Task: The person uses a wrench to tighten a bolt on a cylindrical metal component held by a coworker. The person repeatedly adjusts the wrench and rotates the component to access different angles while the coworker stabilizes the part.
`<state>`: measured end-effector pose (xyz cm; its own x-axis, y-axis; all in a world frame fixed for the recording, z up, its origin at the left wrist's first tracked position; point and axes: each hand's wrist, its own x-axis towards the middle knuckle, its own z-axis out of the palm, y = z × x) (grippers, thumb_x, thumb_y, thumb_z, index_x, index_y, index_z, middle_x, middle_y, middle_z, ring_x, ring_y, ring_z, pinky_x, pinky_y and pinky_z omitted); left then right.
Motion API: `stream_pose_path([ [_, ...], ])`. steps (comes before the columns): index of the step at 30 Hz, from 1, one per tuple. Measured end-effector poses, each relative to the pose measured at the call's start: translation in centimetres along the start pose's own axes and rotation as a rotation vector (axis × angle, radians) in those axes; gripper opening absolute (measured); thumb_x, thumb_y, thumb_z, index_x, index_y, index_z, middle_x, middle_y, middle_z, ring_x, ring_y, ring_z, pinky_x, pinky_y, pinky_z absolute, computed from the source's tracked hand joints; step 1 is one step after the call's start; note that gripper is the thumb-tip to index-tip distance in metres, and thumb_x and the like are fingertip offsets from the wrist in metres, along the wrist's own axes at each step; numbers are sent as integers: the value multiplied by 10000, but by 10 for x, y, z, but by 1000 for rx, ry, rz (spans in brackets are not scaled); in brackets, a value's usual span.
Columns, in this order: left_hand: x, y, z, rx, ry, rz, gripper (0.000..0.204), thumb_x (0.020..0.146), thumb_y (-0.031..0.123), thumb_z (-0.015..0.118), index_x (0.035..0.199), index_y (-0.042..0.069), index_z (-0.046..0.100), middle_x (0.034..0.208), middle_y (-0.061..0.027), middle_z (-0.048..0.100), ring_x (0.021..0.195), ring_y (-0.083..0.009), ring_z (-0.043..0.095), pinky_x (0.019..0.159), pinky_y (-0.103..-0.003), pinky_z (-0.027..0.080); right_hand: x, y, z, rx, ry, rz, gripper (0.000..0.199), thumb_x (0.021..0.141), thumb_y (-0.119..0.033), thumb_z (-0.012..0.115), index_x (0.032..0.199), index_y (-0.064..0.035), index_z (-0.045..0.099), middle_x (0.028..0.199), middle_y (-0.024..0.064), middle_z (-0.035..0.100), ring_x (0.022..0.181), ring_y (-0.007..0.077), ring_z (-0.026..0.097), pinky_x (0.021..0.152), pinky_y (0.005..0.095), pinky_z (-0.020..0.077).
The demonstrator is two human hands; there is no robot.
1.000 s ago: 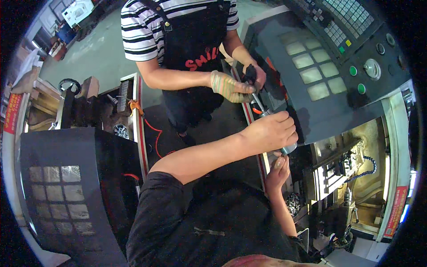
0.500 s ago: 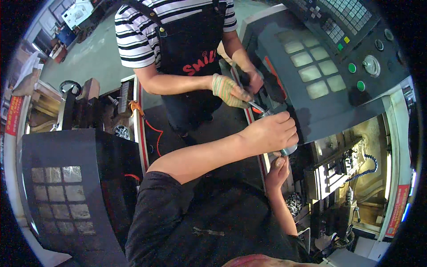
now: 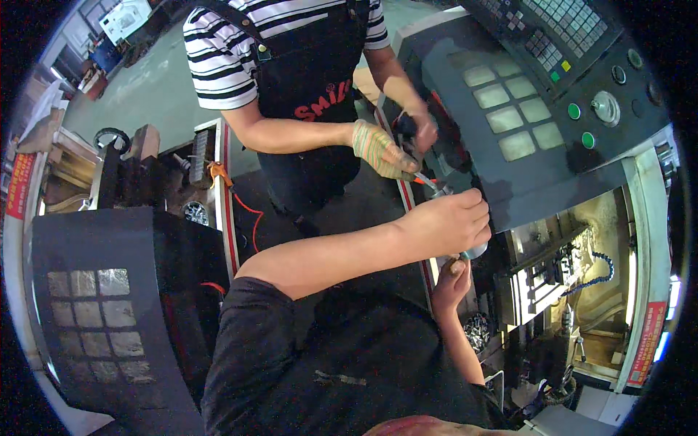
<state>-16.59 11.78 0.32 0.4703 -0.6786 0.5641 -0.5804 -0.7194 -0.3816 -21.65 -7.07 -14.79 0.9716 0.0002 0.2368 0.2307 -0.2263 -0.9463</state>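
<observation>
My left hand (image 3: pixel 451 221) is closed over the top of a pale, rounded, cylindrical thing (image 3: pixel 476 251), most of it hidden by my fingers. Below it, my right hand (image 3: pixel 452 283) is raised with its fingertips together at the lower end of that thing, where a small greenish bit (image 3: pixel 464 256) shows. Just beyond my left knuckles, a co-worker's gloved hand (image 3: pixel 383 150) grips a slim metal tool (image 3: pixel 427 182) whose end comes close to the thing I hold. The co-worker's other hand (image 3: pixel 423 131) is bare and blurred.
A dark machine door with small windows (image 3: pixel 509 116) and a control panel with buttons (image 3: pixel 574 51) stand at the right. Below them lies a lit machine bed (image 3: pixel 542 287) and a heap of metal shavings (image 3: pixel 476 330). Another windowed machine cover (image 3: pixel 94 291) is at the left.
The co-worker's bare hand has moved slightly to the right and is smeared by motion. My hands keep their hold, shifted only slightly.
</observation>
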Motion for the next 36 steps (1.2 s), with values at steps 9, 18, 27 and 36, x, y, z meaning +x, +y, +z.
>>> stream_pose_path([
  [9,14,7,-1,94,-194,37,113,856,231,625,918,150,674,887,17,677,941,-169,632,893,-315,402,1,-5,10,34,28,-8,385,1121,-317,398,979,-4,571,805,-3,489,689,100,407,598,281,349],
  [18,19,6,-11,107,-361,67,142,877,250,636,966,163,704,888,11,716,926,-174,654,884,-332,377,-1,-16,3,51,-40,45,416,1126,-333,383,997,10,581,808,49,539,722,173,480,650,348,413],
  [27,22,5,-12,57,-412,51,134,889,247,627,972,176,706,906,16,717,950,-166,648,882,-336,376,-3,-24,-3,101,-60,175,451,1131,-377,371,1030,3,590,828,7,543,749,118,487,663,299,406],
  [36,18,2,-7,16,-369,22,129,882,245,630,964,177,702,890,26,707,945,-159,644,881,-337,376,-8,-7,-15,261,-160,288,517,1101,-480,449,1195,4,606,938,-2,591,813,95,510,704,256,426],
])
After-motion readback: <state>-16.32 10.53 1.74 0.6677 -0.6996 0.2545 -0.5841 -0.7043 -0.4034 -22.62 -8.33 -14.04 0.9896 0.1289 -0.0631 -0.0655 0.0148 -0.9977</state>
